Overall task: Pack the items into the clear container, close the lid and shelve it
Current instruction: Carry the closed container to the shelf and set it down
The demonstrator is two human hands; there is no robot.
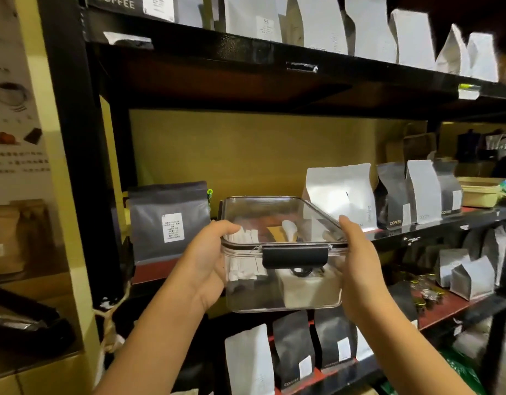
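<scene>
Both hands [206,260] [357,269] grasping clear container [283,292] (lid latched), long axis pointing into shelf [434,226].

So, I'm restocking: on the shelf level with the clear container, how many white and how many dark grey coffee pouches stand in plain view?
On the shelf behind the clear lidded plastic container:
White stand-up coffee pouches: 2
Dark grey stand-up coffee pouches: 3
Total: 5

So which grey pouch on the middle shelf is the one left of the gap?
On the black rack's middle shelf, look far left, beside the upright post. The dark grey pouch stands alone there, left of the clear container; unlike the right-hand pouches, it bears a large white label.
</scene>
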